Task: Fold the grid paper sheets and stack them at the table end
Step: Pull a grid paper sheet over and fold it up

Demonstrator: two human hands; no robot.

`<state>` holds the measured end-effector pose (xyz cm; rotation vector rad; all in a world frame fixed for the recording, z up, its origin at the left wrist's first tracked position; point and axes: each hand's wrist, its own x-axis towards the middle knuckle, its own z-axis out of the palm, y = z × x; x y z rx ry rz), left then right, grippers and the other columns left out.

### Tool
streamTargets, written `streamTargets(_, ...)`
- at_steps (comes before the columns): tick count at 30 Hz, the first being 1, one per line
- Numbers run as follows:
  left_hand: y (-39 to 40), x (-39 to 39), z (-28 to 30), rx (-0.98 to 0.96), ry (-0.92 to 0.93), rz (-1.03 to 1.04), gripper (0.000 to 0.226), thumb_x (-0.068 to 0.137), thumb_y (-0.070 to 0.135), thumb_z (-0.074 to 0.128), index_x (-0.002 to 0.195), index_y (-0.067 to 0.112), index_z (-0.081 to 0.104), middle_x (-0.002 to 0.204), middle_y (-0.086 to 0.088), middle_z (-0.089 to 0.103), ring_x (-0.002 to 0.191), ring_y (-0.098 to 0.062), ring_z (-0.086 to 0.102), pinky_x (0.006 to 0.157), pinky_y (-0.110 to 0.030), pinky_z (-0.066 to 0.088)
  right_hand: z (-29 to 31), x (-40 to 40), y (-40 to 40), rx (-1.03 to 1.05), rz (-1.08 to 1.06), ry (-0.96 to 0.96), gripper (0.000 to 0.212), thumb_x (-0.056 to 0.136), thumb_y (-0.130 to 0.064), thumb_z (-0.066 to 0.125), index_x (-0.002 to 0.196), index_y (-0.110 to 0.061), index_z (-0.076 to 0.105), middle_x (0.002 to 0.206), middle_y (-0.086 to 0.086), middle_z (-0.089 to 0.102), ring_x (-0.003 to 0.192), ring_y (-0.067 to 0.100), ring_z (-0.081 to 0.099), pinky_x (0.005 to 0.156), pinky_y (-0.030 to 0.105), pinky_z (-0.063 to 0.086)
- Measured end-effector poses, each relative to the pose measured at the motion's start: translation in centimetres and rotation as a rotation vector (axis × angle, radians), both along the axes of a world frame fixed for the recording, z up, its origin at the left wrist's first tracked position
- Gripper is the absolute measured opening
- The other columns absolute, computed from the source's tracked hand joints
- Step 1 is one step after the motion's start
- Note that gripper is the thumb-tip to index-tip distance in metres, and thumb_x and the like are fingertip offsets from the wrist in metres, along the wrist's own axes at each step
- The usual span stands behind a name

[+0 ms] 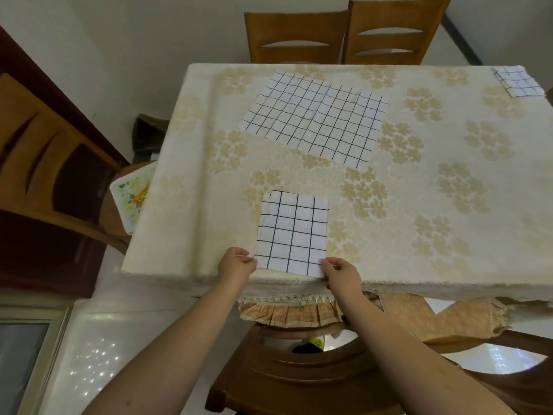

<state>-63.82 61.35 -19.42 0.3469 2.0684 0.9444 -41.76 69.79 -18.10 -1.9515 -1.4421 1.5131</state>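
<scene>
White folded sheet (292, 235), hands (238, 262) pinching near corners

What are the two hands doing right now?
Left hand: pinching the near left corner of the folded sheet.
Right hand: pinching the sheet's near right corner.

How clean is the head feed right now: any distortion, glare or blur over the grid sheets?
Head view: wide-angle bending bows the table edge; lighting is soft and even, no glare on the folded grid sheet or the unfolded grid sheet; specular sparkles only on the floor; the folded stack is slightly soft at the frame edge.
</scene>
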Motion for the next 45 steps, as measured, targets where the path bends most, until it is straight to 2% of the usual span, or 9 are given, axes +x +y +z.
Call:
streamTargets(6,-0.6,-0.6,0.8,-0.017,0.12,-0.135,0.024,0.088,0.015,0.064,0.111,0.018,0.058,0.097,0.003,0.064,0.089,-0.013,0.06,0.072,-0.024,0.044,0.6,-0.5,2.8,0.159,0.089,-0.118,0.038,0.1,-0.023,0.044,0.135,-0.012,0.053,0.119,0.009,0.065,0.075,0.011,0.051,0.075,0.026,0.04)
streamTargets(12,2.9,-1.6,1.2,-0.038,0.212,-0.153,0.026,0.095,0.017,0.053,0.121,0.015,0.058,0.112,-0.003,0.063,0.089,-0.015,0.055,0.071,-0.023,0.043,0.5,-1.9,5.8,0.125,0.058,-0.016,0.041,0.099,-0.009,0.039,0.139,-0.011,0.046,0.132,0.005,0.058,0.099,0.017,0.053,0.085,0.026,0.041)
streamTargets(15,5.1,-2.2,1.2,-0.105,0.183,-0.184,0.035,0.096,0.01,0.048,0.13,0.01,0.054,0.128,-0.01,0.057,0.1,-0.02,0.054,0.08,-0.025,0.04,0.6,-2.7,6.6,0.112,0.093,-0.001,0.04,0.098,-0.007,0.038,0.134,-0.013,0.052,0.127,0.005,0.061,0.1,0.019,0.057,0.081,0.026,0.044)
streamTargets(20,7.5,-2.6,1.3,-0.184,0.194,-0.268,0.032,0.096,0.01,0.051,0.126,0.001,0.058,0.129,-0.017,0.058,0.116,-0.032,0.055,0.095,-0.033,0.044,0.2,-3.4,7.3,0.128,0.211,-0.018,0.041,0.097,-0.004,0.036,0.13,-0.012,0.059,0.112,0.006,0.067,0.069,0.008,0.056,0.052,0.016,0.038)
streamTargets(23,8.0,-2.3,1.3,-0.196,0.225,-0.287,0.03,0.097,0.016,0.054,0.12,-0.002,0.063,0.12,-0.019,0.064,0.109,-0.033,0.06,0.09,-0.033,0.046,-0.1,-3.3,7.4,0.13,0.191,-0.025,0.042,0.098,-0.005,0.038,0.135,-0.013,0.054,0.093,0.0,0.066,0.062,0.012,0.053,0.052,0.019,0.04)
streamTargets(27,8.4,-1.8,1.2,-0.243,0.269,-0.282,0.035,0.096,0.023,0.057,0.12,-0.002,0.063,0.117,-0.019,0.066,0.107,-0.032,0.062,0.088,-0.032,0.047,-0.1,-2.5,7.3,0.04,0.029,-0.094,0.039,0.097,-0.007,0.043,0.134,-0.013,0.05,0.112,0.01,0.064,0.061,0.009,0.053,0.048,0.02,0.037)
streamTargets(36,8.7,-1.6,0.8,-0.313,0.276,-0.217,0.034,0.096,0.026,0.058,0.115,0.0,0.067,0.111,-0.018,0.069,0.1,-0.032,0.065,0.082,-0.031,0.048,-0.1,-2.5,7.5,-0.095,0.02,-0.084,0.019,0.093,-0.015,0.055,0.086,-0.008,0.071,0.076,0.004,0.064,0.065,0.018,0.054,0.052,0.024,0.041)
streamTargets(39,8.6,-1.3,0.8,-0.284,0.271,-0.181,0.033,0.096,0.026,0.058,0.114,0.0,0.067,0.108,-0.018,0.07,0.099,-0.032,0.065,0.08,-0.031,0.048,0.0,-2.8,7.6,-0.148,-0.005,-0.037,0.015,0.093,-0.017,0.058,0.086,-0.012,0.07,0.073,0.001,0.062,0.069,0.019,0.055,0.056,0.026,0.044)
streamTargets(45,8.3,-1.4,0.4,-0.19,0.232,-0.121,0.032,0.093,0.03,0.062,0.105,0.001,0.068,0.102,-0.015,0.07,0.095,-0.03,0.064,0.082,-0.034,0.051,-0.1,-3.2,7.4,-0.195,-0.077,0.017,0.024,0.091,-0.02,0.062,0.071,-0.008,0.066,0.057,0.001,0.059,0.044,0.011,0.047,0.045,0.023,0.036)
